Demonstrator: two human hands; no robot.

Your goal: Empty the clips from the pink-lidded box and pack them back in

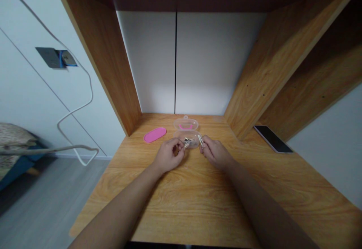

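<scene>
A clear plastic case (195, 133) lies open on the wooden desk, its lid (194, 122) tipped back towards the rear panel and a pink piece (185, 127) showing at the lid. Small metallic items (190, 140) are in the case's lower half. My left hand (169, 154) is at the case's left front edge, thumb and forefinger pinched on a small shiny item too small to name. At the right edge, my right hand (215, 151) is closed on a thin white clip-like item (200, 140). A pink oval tray (155, 135) rests left of the case.
A phone (273, 139) lies on the desk (181, 203) at the right, beside a wooden upright (271, 60). Another wooden side panel (102, 60) stands at the left. A white cable (91, 87) hangs in front of the left wall, near an opened wall socket (56, 57).
</scene>
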